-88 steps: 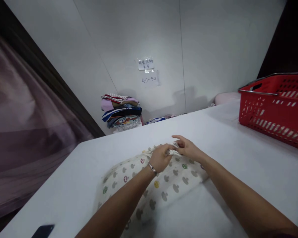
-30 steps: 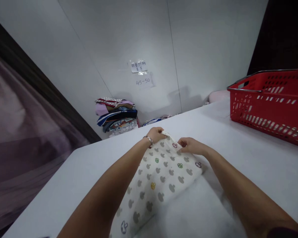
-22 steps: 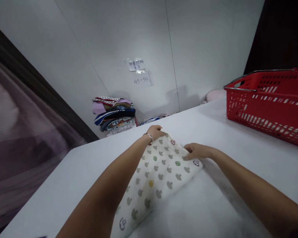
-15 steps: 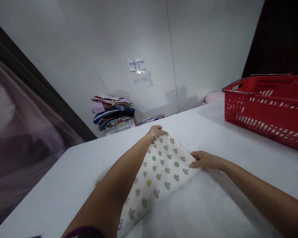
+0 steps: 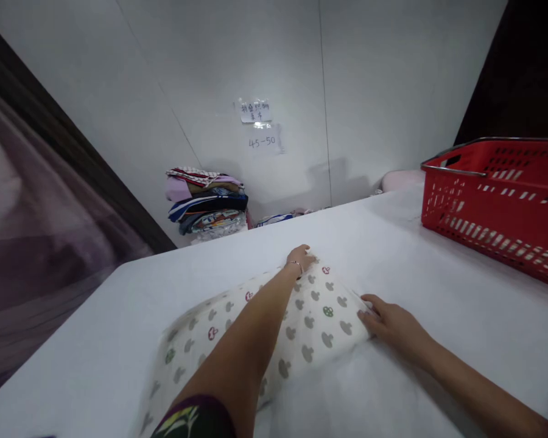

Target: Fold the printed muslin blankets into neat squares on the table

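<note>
A white cloth with grey, red and green mushroom prints lies on the white table in front of me, one part folded over. My left hand, wearing a bracelet, reaches across the cloth and holds its far corner; the fingers are slightly blurred. At the cloth's right corner, my right hand has thumb and fingers closed on the edge. My left forearm hides the middle of the cloth. A plain white area lies nearer me, and whether it is cloth or tabletop is unclear.
A red plastic basket with a metal handle stands at the right on the table. Behind the far edge is a stack of folded clothes. Paper signs hang on the wall. A sheer curtain hangs at left.
The printed cloth has come down flatter, and its left part now shows spread beyond my left forearm. Both hands have shifted slightly right and lower in the view.
</note>
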`<state>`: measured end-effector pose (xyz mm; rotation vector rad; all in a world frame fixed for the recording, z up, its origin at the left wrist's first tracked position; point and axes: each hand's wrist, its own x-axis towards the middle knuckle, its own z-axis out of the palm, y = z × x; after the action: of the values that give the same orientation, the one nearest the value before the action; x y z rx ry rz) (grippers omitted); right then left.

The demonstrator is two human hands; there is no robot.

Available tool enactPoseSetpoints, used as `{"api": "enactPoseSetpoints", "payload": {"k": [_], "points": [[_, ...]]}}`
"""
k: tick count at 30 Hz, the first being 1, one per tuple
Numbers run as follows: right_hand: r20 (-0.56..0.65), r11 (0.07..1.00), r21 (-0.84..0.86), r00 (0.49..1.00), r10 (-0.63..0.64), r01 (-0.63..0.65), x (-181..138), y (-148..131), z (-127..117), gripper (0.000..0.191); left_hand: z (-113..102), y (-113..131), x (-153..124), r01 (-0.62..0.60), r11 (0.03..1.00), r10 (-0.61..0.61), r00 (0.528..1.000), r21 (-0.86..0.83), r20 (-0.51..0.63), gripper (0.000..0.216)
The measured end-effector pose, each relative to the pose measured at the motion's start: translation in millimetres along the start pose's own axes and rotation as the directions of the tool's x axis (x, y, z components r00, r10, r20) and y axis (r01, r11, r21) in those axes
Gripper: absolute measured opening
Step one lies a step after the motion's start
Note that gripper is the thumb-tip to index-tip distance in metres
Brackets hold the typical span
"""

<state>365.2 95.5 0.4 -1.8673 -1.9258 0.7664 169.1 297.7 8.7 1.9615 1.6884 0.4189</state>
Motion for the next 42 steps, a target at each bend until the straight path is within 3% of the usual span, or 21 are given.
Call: {"api": "enactPoseSetpoints", "payload": {"k": [3, 5, 9, 12, 16, 18, 20, 22, 25, 29, 32, 37, 42], "points": [[-0.095, 0.961, -0.254, 0.986, -0.137, 0.109, 1.9, -1.4, 0.6, 0.038, -2.2, -2.6, -4.2, -0.063, 0.997, 0.064, 0.998, 0.046, -0.02, 0.051], [-0.181, 0.91, -0.349, 0.936, -0.302, 0.226, 3.6, -3.8, -2.3, 0.037, -11.7, -4.0, -8.4, -0.105, 0.992, 0.108, 0.994, 0.065, -0.036, 0.052], [-0.266, 0.806, -0.388, 0.783, -0.562, 0.447, 10.1, -27.5, -12.3, 0.039, -40.5, -13.1, -32.6, -0.165, 0.983, 0.17, 0.983, 0.079, -0.061, 0.045], [-0.238, 0.77, -0.358, 0.746, -0.622, 0.528, 24.2, -63.8, -10.7, 0.044, -56.7, -28.0, -75.7, -0.239, 0.962, 0.246, 0.969, 0.133, -0.036, 0.042], [-0.148, 0.777, -0.322, 0.782, -0.605, 0.54, 61.4, -107.9, 10.5, 0.052, -65.3, -55.8, -149.4, -0.35, 0.876, 0.35, 0.935, 0.332, 0.064, 0.05], [-0.098, 0.8, -0.334, 0.826, -0.556, 0.499, 85.1, -115.2, 23.5, 0.057, -69.5, -75.2, -175.8, -0.306, 0.857, 0.306, 0.949, 0.414, 0.069, 0.056], [-0.038, 0.829, -0.369, 0.885, -0.465, 0.42, 107.7, -109.6, 34.8, 0.06, -75.7, -99.5, -189.5, -0.173, 0.856, 0.195, 0.981, 0.486, 0.005, 0.061], [0.019, 0.854, -0.419, 0.944, -0.331, 0.308, 126.0, -94.7, 44.1, 0.061, -81.8, -126.0, -193.5, 0.02, 0.859, 0.015, 0.998, 0.511, -0.064, 0.067], [0.032, 0.85, -0.471, 0.968, -0.248, 0.234, 142.4, -70.3, 55.5, 0.06, -86.1, -157.9, -192.7, 0.178, 0.864, -0.165, 0.984, 0.472, -0.07, 0.073], [0.025, 0.825, -0.507, 0.961, -0.275, 0.25, 148.2, -55.5, 65.6, 0.064, -89.3, -174.1, -195.5, 0.143, 0.903, -0.128, 0.99, 0.405, -0.065, 0.075], [0.024, 0.811, -0.527, 0.958, -0.286, 0.255, 149.0, -52.7, 70.0, 0.065, -97.9, -183.5, -205.2, 0.143, 0.901, -0.096, 0.986, 0.409, -0.134, 0.074], [0.028, 0.797, -0.549, 0.959, -0.283, 0.251, 152.0, -49.5, 70.5, 0.069, -109.6, -212.9, -222.4, 0.308, 0.859, -0.252, 0.95, 0.409, -0.186, 0.082], [0.026, 0.768, -0.595, 0.96, -0.279, 0.239, 145.3, -75.9, 67.3, 0.067, -112.1, -216.4, -223.3, 0.319, 0.872, -0.267, 0.946, 0.371, -0.185, 0.08]]}}
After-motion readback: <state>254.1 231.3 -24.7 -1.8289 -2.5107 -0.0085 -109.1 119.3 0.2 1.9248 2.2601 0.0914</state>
